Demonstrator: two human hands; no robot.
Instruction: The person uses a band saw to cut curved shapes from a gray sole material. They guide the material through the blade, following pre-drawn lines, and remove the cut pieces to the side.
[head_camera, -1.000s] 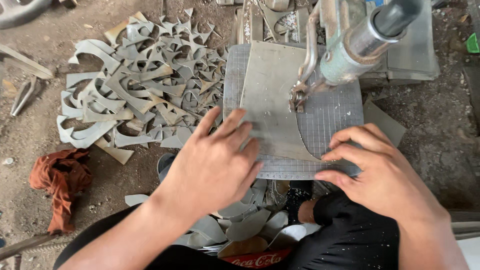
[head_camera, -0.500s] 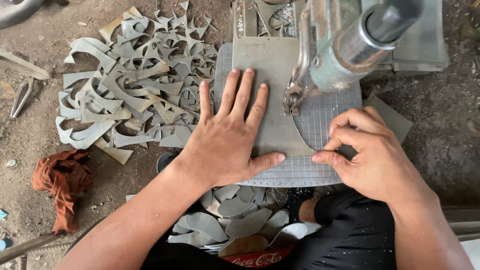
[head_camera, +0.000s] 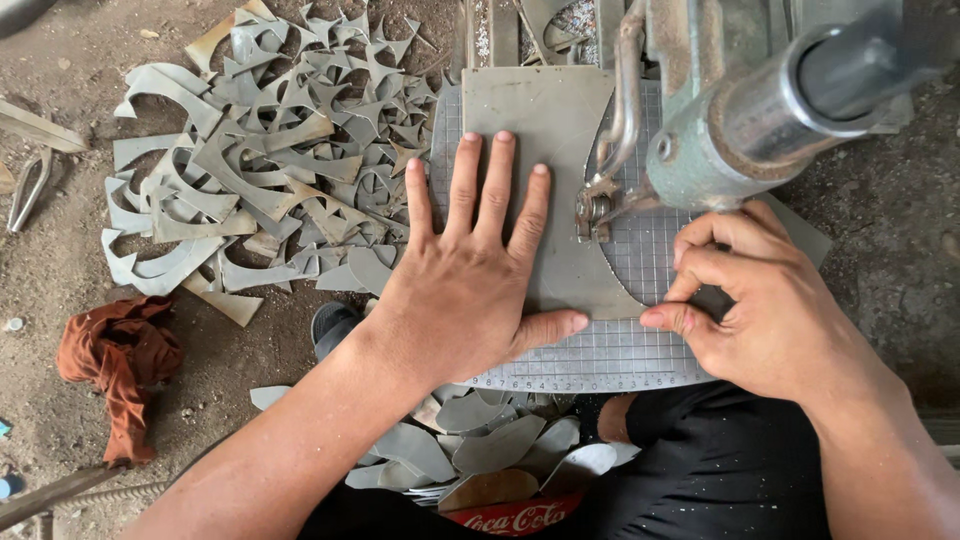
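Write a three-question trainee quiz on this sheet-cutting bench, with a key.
1. True or false: the left hand lies flat on the metal sheet.
2. What lies heaped left of the gridded table? A) offcuts B) bolts C) wire
3. Which hand pinches the sheet's cut edge near the cutter head?

Key: 1 true; 2 A, the metal offcuts; 3 the right hand.

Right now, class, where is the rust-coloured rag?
In the head view, the rust-coloured rag lies on the dirt floor at far left, below the scrap pile, left of the left hand.
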